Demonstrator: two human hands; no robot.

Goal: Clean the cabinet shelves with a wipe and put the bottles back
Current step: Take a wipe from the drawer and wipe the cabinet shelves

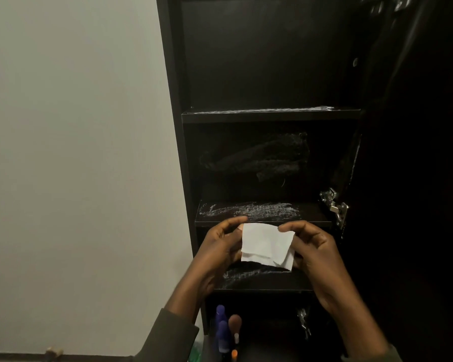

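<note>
Left hand (221, 246) and right hand (310, 246) pinching opposite edges of white wipe (266, 244) — just before shelf (311, 212) front edge.

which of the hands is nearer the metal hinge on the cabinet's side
Right. The right hand grips the wipe just below-left of the hinge; the left hand is farther left.

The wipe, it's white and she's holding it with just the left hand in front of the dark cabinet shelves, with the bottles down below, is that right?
Not quite. The head view shows both hands on the white wipe: the left hand grips its left edge and the right hand pinches its right edge. The rest holds: it is held in front of the dark cabinet shelves, with the bottles below.
</note>
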